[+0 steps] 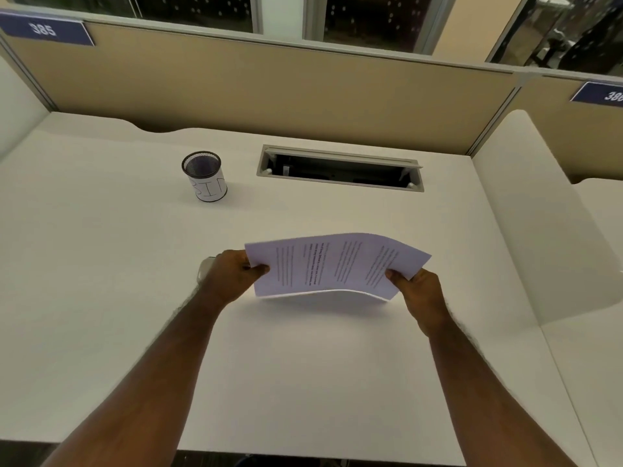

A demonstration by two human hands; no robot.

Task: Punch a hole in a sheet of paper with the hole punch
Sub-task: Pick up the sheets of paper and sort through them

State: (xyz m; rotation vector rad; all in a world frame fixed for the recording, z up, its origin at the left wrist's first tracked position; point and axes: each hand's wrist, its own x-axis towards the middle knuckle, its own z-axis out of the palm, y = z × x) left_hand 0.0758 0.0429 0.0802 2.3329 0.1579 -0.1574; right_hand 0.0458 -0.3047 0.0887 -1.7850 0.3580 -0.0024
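A printed sheet of paper [332,266] hangs in the air above the white desk [101,264], turned sideways and bowed upward in the middle. My left hand [232,274] pinches its left edge, thumb on top. My right hand [418,291] pinches its right corner the same way. Just behind my left hand a small rounded pale object [205,267] lies on the desk, mostly hidden; I cannot tell whether it is the hole punch.
A black mesh pen cup [204,175] with a white paper label stands at the back left. An open cable slot [338,168] is set into the desk behind the paper. Beige partition walls close the back, and a white divider [539,214] rises on the right.
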